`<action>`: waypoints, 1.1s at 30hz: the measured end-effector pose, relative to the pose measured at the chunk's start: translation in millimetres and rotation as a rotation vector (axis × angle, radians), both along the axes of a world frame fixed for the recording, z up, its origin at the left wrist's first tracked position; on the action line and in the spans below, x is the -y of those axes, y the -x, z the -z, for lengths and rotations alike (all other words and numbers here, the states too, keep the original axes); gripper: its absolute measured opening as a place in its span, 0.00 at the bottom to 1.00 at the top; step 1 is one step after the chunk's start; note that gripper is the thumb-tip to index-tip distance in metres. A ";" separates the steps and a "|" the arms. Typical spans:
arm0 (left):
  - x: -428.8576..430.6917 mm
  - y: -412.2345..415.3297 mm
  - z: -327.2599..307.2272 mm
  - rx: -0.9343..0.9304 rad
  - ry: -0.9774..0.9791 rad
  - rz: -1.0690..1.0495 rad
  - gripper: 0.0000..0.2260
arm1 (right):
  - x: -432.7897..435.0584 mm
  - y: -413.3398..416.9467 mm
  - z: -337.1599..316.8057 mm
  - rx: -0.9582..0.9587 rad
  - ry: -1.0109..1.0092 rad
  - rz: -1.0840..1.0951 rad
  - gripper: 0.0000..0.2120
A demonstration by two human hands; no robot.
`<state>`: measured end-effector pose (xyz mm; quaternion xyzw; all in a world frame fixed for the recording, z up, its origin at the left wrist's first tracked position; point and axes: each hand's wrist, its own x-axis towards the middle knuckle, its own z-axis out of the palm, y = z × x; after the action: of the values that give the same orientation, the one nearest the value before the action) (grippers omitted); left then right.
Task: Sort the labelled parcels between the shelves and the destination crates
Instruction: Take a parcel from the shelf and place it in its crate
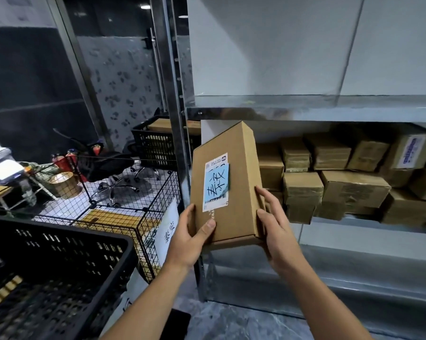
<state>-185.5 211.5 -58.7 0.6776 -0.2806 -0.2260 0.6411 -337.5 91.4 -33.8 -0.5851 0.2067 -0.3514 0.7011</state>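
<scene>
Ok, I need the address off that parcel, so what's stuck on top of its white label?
A blue note with handwritten characters lies on the white label of the box. Only the label's top strip and bottom barcode show; the middle is covered.

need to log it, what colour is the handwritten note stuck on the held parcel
Light blue note with black handwriting, on the brown parcel; head view.

red fire extinguishers 9 o'clock | black office chair at their 3 o'clock | door handle 11 o'clock
</scene>
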 end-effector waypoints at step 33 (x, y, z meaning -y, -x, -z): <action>-101.3 -178.4 -42.3 0.512 -0.059 -0.722 0.22 | -1.4 -299.3 -52.2 -0.172 0.387 -0.398 0.34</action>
<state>-7.1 312.8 -16.4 0.7845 -0.1688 0.1797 0.5691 -38.2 92.8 18.4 -0.7646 0.0759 -0.1890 0.6115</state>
